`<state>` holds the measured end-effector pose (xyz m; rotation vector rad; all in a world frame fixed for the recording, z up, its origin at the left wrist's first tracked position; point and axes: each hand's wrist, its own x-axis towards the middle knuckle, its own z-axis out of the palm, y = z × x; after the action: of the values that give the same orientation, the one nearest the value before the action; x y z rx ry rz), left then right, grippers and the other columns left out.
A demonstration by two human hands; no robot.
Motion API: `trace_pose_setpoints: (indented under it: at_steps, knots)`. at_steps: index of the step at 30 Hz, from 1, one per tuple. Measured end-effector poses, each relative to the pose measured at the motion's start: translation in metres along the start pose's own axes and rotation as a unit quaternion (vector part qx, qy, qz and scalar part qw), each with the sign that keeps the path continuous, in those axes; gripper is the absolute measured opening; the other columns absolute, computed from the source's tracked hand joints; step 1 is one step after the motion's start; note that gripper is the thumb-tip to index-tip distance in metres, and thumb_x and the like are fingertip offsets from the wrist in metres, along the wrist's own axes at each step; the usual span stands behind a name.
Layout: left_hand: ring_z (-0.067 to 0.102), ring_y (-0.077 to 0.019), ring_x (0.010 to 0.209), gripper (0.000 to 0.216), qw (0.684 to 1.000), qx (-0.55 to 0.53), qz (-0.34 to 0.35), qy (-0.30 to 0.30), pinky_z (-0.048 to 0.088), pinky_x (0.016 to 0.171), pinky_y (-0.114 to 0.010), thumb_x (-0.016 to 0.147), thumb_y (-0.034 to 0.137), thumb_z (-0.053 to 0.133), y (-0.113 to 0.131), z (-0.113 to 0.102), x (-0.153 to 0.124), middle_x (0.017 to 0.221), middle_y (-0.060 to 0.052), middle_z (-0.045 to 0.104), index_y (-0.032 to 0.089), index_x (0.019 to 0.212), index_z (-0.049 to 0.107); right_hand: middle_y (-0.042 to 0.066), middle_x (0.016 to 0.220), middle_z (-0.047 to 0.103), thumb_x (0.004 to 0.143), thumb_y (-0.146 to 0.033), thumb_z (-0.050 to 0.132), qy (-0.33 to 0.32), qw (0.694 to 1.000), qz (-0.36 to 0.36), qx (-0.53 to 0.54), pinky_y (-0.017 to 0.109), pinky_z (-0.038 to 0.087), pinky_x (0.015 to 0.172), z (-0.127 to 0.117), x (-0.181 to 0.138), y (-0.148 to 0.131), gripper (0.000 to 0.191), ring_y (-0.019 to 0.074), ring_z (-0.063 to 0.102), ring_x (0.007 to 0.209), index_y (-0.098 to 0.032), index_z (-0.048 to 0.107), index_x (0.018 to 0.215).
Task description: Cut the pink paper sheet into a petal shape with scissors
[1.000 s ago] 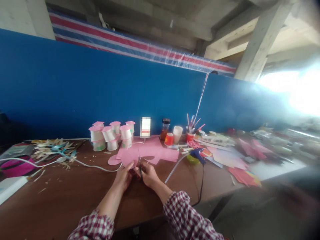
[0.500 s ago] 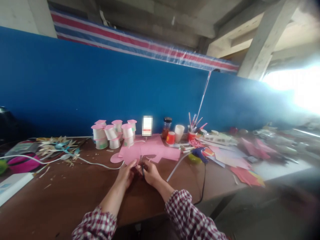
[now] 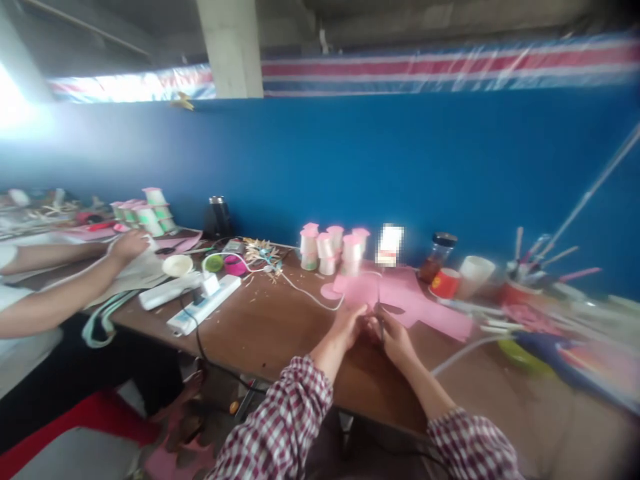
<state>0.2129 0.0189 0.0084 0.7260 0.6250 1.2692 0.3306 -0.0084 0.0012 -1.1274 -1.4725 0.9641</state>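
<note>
Both of my hands meet over the near side of the brown table. My left hand (image 3: 349, 328) pinches the edge of a piece of pink paper (image 3: 362, 291). In my right hand (image 3: 399, 341) is a slim dark pair of scissors (image 3: 379, 295), its blades pointing away from me at the paper; motion blur hides their fine detail. More pink sheets (image 3: 445, 321) lie flat just beyond my hands. Stacked white paper cups with pink tops (image 3: 327, 253) stand behind, left of a bright upright screen (image 3: 390, 245).
A lidded jar (image 3: 439, 257), a red cup (image 3: 445, 283) and a blue glue gun (image 3: 545, 350) are to the right. At left lie a power strip (image 3: 205, 305) and a white cable (image 3: 307, 297). A co-worker's hand (image 3: 130, 247) works farther left.
My view has swung left, bringing the co-worker and the power strip into sight. Both hands keep their hold close together on the paper and scissors.
</note>
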Motion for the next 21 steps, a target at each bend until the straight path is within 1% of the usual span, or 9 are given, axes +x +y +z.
trace_pose_setpoints:
  at_steps: [4, 9, 15, 21]
  knots:
    - [0.054, -0.0129, 0.048, 0.028, 1.000, -0.015, 0.004, 0.026, 0.042, 0.048, -0.026, 0.057, 0.026, 0.072, -0.001, 0.000, 0.001, 0.057, -0.003, 0.057, 0.009, 0.072, 0.056, 0.002, 0.058, 0.062, 0.071, -0.050, 0.060, 0.007, 1.000, 0.011, -0.013, 0.026, 0.046, 0.046, 0.000, -0.002, -0.011, 0.038, 0.0153, 0.054, 0.049, -0.015, 0.065, 0.086]
    - [0.053, -0.0128, 0.046, 0.027, 0.999, -0.031, 0.000, 0.027, 0.040, 0.046, -0.026, 0.055, 0.024, 0.073, -0.003, -0.002, 0.003, 0.054, -0.003, 0.056, 0.009, 0.071, 0.057, 0.004, 0.059, 0.064, 0.068, -0.051, 0.063, 0.013, 0.999, 0.021, -0.033, 0.027, 0.046, 0.047, 0.001, -0.003, -0.017, 0.040, 0.0166, 0.055, 0.050, -0.015, 0.067, 0.086]
    - [0.054, -0.0138, 0.047, 0.028, 0.999, -0.043, 0.006, 0.021, 0.039, 0.045, -0.026, 0.056, 0.025, 0.072, -0.003, -0.003, 0.001, 0.058, -0.004, 0.059, 0.009, 0.076, 0.059, 0.005, 0.063, 0.066, 0.069, -0.045, 0.063, 0.016, 0.999, 0.018, -0.040, 0.028, 0.048, 0.050, -0.001, -0.002, -0.012, 0.035, 0.0183, 0.058, 0.054, -0.016, 0.067, 0.088]
    - [0.054, -0.0135, 0.048, 0.028, 0.998, -0.045, -0.006, 0.037, 0.039, 0.046, -0.026, 0.052, 0.024, 0.075, 0.000, 0.000, -0.003, 0.058, -0.005, 0.058, 0.008, 0.070, 0.059, 0.004, 0.066, 0.066, 0.069, -0.045, 0.063, 0.021, 0.999, 0.028, -0.022, 0.028, 0.048, 0.049, -0.002, 0.001, -0.002, 0.036, 0.0175, 0.058, 0.052, -0.015, 0.066, 0.089]
